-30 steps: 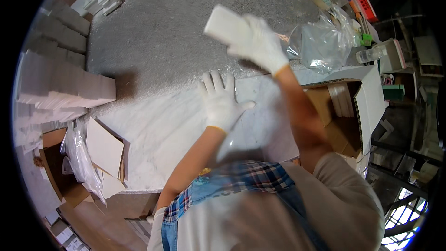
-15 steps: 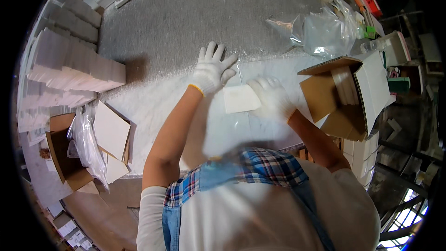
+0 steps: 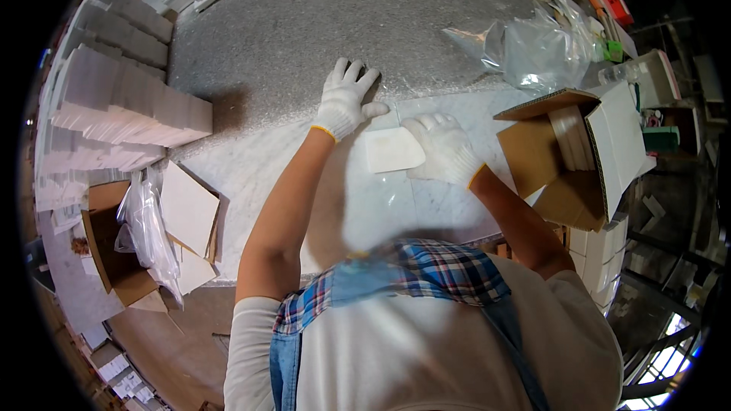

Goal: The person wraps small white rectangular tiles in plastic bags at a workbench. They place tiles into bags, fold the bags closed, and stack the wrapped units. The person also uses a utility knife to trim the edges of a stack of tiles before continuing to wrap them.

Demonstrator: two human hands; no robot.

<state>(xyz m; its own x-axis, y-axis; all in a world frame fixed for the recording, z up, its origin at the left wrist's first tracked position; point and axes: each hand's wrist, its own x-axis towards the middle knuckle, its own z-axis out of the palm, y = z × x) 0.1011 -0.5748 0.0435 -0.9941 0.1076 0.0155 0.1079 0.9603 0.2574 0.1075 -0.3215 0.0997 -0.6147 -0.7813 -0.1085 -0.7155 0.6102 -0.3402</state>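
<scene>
Both my hands wear white knit gloves. My left hand lies flat with spread fingers on the far edge of a clear plastic sheet or bag on the white marble table. My right hand rests on the right edge of a small flat white card-like piece that lies on or inside the clear plastic. Whether the fingers grip the piece or only press on it is hard to tell.
Rows of stacked white boxes line the left side. An open cardboard box holding flat white pieces stands at the right. Crumpled clear bags lie far right. Another carton with plastic and white sheets sits lower left. A grey mat covers the table's far half.
My right hand brought the white piece down from high over the grey mat onto the plastic before me. My left hand shifted farther away, to the plastic's far edge.
</scene>
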